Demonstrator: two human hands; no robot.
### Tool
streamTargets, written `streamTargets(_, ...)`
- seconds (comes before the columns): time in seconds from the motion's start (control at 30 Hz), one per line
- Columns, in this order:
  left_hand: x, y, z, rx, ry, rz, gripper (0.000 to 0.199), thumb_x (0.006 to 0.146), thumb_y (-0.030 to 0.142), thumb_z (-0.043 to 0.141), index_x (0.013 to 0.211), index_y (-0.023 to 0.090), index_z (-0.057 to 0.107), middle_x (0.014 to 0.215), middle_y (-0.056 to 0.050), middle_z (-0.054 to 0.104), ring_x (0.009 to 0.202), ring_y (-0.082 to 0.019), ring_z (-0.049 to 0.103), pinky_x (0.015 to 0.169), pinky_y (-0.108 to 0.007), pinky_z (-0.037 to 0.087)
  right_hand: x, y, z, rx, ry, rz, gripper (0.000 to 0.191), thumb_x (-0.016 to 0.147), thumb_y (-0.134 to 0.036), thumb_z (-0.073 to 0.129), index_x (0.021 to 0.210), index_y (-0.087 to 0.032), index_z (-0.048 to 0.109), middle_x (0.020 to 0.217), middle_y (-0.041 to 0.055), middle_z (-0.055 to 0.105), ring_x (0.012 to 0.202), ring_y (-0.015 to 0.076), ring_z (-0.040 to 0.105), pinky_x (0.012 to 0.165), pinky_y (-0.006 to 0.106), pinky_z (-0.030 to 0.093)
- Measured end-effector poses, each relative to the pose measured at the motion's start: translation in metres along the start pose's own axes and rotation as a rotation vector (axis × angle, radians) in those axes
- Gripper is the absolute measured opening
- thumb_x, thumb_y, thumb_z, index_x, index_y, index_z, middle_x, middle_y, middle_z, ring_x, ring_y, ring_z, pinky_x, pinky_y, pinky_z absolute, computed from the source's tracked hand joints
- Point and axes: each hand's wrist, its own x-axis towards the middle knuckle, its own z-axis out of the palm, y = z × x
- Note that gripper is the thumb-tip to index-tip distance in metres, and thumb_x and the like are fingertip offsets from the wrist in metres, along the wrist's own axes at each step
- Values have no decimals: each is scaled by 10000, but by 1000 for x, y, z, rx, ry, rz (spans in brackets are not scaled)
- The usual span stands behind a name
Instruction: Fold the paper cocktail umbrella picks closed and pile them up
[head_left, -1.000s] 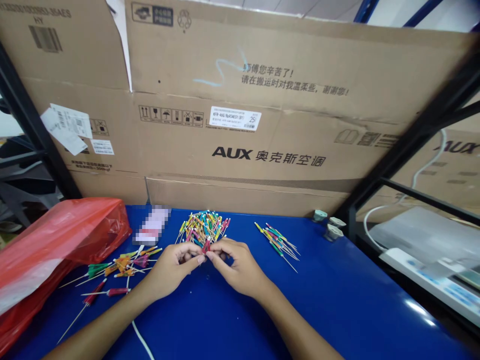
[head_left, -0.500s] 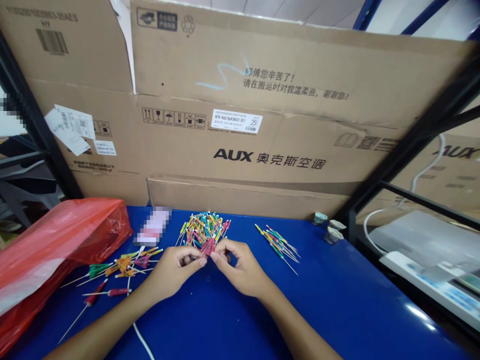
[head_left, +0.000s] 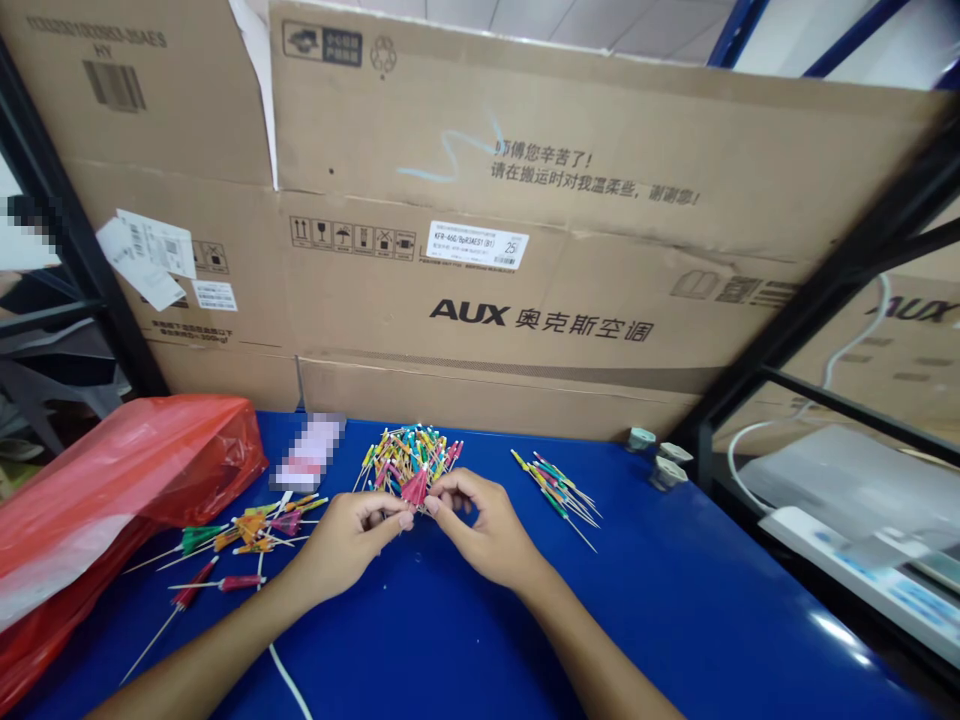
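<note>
A pink paper cocktail umbrella point(head_left: 415, 487), partly spread, is held between my two hands over the blue table. My left hand point(head_left: 360, 540) pinches it low on its left side, fingers closed. On the other side, my right hand point(head_left: 480, 525) grips the paper's edge between thumb and fingertips. Its stick is hidden by the fingers. Just behind lies a heap of folded cocktail umbrellas point(head_left: 420, 445) in many colours. To the left rest several partly spread ones, among them a green umbrella point(head_left: 199, 537) and an orange umbrella point(head_left: 251, 527).
A small group of folded umbrellas point(head_left: 555, 485) lies to the right. A red plastic bag point(head_left: 187, 450) covers the left side. Small pale cups point(head_left: 670, 470) stand at the back right, near a white power strip point(head_left: 862, 570). A cardboard sheet point(head_left: 360, 300) walls the back.
The pink umbrella's paper looks a little wider and more upright. My right fingers have shifted slightly around its edge, while my left hand has barely moved.
</note>
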Motion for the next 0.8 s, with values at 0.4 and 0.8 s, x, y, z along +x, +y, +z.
streamTargets(0.4,2,-9,2,-4,55,-5,353,887,477,596,886,162,756,586,7,572,506,-118,444,510,-230,330,1,3,-1,59,12,-15,157,937,-248,537,801,-182,582,674,-25,509,612,113,440,595,229,377)
streamTargets(0.8,7,-7,-2,-273,41,-19,371,878,462,616,1005,144,758,765,-62,713,472,-99,503,437,-204,370,-3,-9,20,79,101,-135,195,938,-243,583,1082,-241,715,939,62,675,873,190,605,815,325,464)
